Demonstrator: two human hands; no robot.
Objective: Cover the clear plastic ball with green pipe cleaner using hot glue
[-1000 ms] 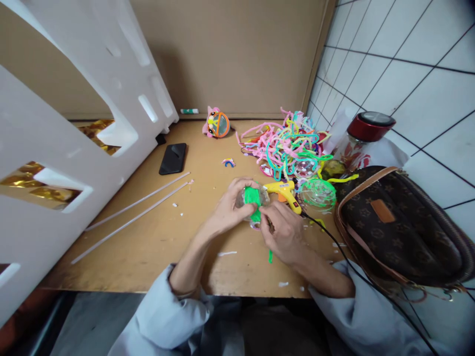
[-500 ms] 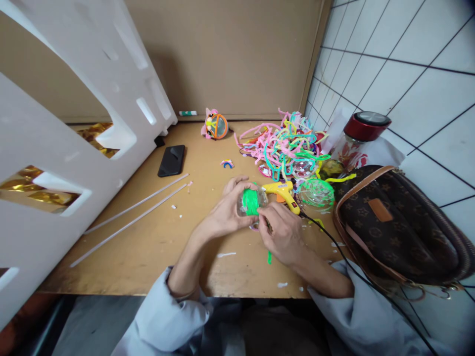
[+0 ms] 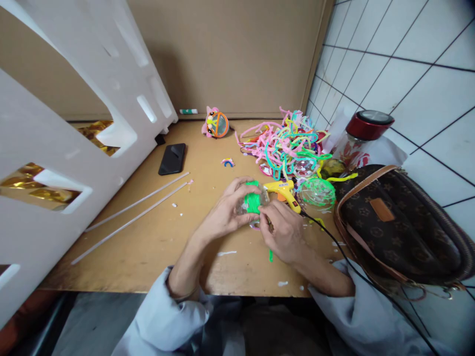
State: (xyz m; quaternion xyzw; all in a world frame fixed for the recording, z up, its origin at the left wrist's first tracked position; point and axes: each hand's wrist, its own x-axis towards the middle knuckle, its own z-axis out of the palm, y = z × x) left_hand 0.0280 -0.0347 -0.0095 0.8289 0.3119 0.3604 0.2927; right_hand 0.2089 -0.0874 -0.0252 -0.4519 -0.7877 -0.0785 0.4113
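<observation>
A brown, smooth tabletop (image 3: 156, 262) fills the middle of the frame, with a tall white plastic panel with cut-out openings (image 3: 122, 54) leaning across the left. At the lower right sits a dark brown patterned handbag with tan straps (image 3: 411, 222); a tangled heap of pink, turquoise and yellow fuzzy strands (image 3: 274, 148) lies at the upper right of centre. In the centre, the left hand (image 3: 226, 210) curls its fingers and thumb around a clear rounded object banded in bright green (image 3: 253, 202). The right hand (image 3: 284, 227) presses thumb and fingertips together at that band's lower right edge; exactly what they pinch is hidden. A clear jar with a red lid (image 3: 365, 129) stands at the right, and a yellow glue gun (image 3: 282, 189) lies just beside the held object. A flat black phone (image 3: 171, 159) rests left of centre, and a small rainbow-shaped piece (image 3: 227, 162) lies above the hands.
</observation>
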